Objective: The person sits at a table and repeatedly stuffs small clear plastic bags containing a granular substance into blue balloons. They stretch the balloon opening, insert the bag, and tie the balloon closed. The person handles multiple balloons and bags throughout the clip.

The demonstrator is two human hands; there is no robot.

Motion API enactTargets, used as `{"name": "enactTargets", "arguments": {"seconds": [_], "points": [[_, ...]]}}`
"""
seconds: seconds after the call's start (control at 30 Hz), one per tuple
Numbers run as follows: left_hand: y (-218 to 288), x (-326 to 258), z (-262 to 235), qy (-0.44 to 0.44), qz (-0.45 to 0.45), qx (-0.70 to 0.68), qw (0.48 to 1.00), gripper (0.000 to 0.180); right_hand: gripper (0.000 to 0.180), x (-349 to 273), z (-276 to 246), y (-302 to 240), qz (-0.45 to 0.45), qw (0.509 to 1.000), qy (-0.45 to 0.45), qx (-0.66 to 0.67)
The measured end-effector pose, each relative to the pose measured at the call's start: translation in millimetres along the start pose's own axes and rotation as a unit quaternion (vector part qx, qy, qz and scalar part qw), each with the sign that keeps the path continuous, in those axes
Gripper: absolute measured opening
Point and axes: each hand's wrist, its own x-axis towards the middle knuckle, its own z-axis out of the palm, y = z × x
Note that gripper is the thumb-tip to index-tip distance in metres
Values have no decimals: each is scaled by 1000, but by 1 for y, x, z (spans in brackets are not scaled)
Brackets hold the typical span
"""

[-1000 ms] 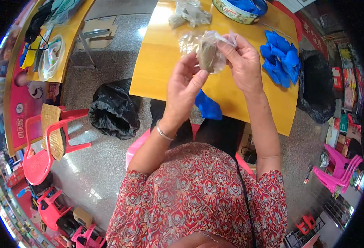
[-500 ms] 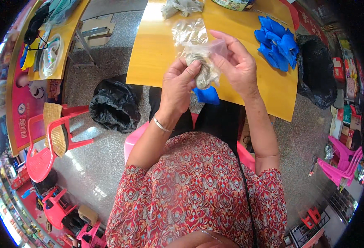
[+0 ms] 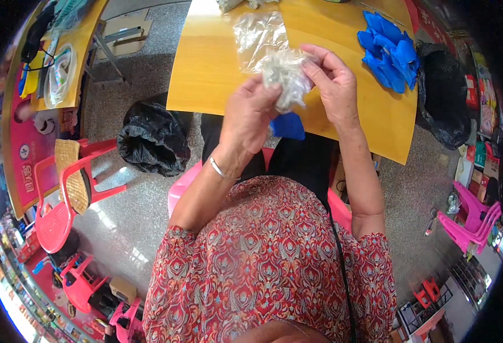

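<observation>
Both left hand (image 3: 246, 114) and right hand (image 3: 336, 88) pinch a plastic bag (image 3: 290, 80); lettering (image 3: 27, 179) marks a pink panel (image 3: 39, 150).

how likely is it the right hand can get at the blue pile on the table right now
Probably yes: the blue pile lies forward and right of the right hand, with yellow tabletop between them. The hand would likely need to release the pale plastic bundle first.

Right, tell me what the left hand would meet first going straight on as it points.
Likely the crumpled, greyish, translucent plastic bundle, which the left hand touches; depth past it is unclear.
</observation>
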Motion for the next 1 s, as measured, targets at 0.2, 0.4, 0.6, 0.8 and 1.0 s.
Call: {"name": "enactTargets", "arguments": {"seconds": [0.2,0.4,0.6,0.8,1.0], "points": [[1,0,5,23,34,6,999,38,16,-9,2,1,-17,999,-11,-35],[-8,4,5,50,65,-2,997,37,26,-21,7,-12,-155,960,-20,-231],[-17,4,11,37,52,-52,997,29,32,-27,22,-14,-201,936,59,-281],[-18,3,12,-21,19,-114,993,25,41,-21,6,3,-108,971,-17,-211],[-11,-1,28,-99,57,22,993,28,41,-20,-6,-11,-4,998,-57,9]]}}
